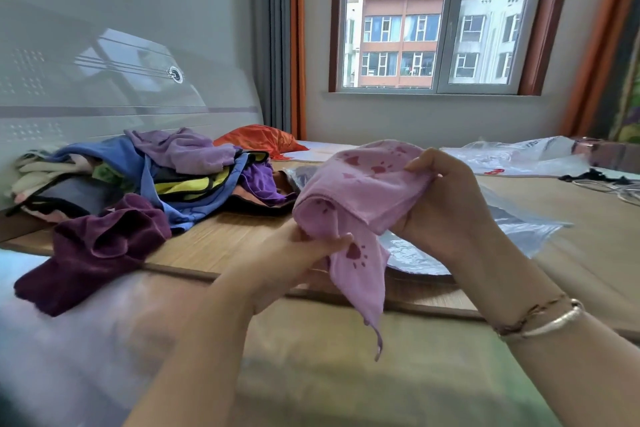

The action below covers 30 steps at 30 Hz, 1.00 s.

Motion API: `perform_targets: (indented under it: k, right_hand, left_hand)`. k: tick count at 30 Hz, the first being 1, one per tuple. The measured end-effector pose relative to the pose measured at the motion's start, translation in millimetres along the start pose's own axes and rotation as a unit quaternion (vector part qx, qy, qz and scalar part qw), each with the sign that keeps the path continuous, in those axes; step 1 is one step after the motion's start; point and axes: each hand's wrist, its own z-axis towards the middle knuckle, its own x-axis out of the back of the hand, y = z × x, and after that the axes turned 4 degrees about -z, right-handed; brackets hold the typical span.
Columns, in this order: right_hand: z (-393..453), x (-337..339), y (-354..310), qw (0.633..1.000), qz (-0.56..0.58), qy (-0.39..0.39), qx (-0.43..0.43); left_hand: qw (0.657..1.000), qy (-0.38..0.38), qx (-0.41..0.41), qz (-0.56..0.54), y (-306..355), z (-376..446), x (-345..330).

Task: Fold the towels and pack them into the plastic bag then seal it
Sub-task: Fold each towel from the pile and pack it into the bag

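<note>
Pink paw-print towel (363,191) held above bed mat (554,218), over clear plastic bag (512,222). Left hand (304,253) pinches lower fold; right hand (440,194) grips upper edge. Heaped coloured towels (173,166) lie left, purple towel (97,246) nearest.

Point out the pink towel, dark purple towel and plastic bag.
pink towel (363,184), head view, on its paw-print middle between the hands.
dark purple towel (93,253), head view, on its crumpled middle.
plastic bag (415,253), head view, on the wrinkled part under the pink towel.
</note>
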Motion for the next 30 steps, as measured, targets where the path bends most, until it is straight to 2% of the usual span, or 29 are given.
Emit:
perform_targets:
  k: [2, 4, 5, 8, 11, 16, 20, 22, 24, 26, 30]
  right_hand:
    - [-6, 3, -4, 1.0, -0.005, 0.008, 0.003]
    - [-13, 8, -9, 1.0, -0.02, 0.012, 0.001]
    - [-16, 11, -11, 0.999, -0.032, 0.015, 0.001]
    - [-25, 23, -15, 0.998, -0.062, 0.028, -0.009]
    - [-34, 37, -11, 0.988, -0.122, 0.087, -0.036]
    - [-54, 69, -5, 0.913, -0.347, 0.204, -0.067]
    - [-62, 84, -7, 0.86, -0.437, 0.248, -0.086]
    - [-65, 87, -9, 0.849, -0.455, 0.253, -0.084]
    - [-67, 88, -12, 0.856, -0.448, 0.248, -0.073]
    - [-68, 90, -13, 0.843, -0.475, 0.24, -0.076]
    - [-69, 101, -9, 0.74, -0.622, 0.248, -0.061]
  left_hand:
    - [0.997, 0.051, 0.009, -0.061, 0, 7, -19]
    - [0.981, 0.081, 0.024, -0.175, 0, 11, -29]
    - [0.971, 0.077, 0.03, -0.226, 2, 10, -30]
    - [0.948, 0.004, 0.013, -0.319, 8, 2, -26]
    - [0.933, -0.01, 0.012, -0.359, 10, 4, -30]
    - [0.934, -0.003, -0.001, -0.358, 2, 13, -43]
    - [0.935, 0.025, -0.002, -0.353, -3, 22, -58]
    - [0.936, 0.028, -0.013, -0.351, -4, 27, -63]
    - [0.934, 0.022, -0.019, -0.357, -4, 31, -67]
    - [0.935, 0.019, -0.001, -0.353, -4, 33, -74]
    - [0.948, 0.025, 0.009, -0.316, -4, 32, -91]
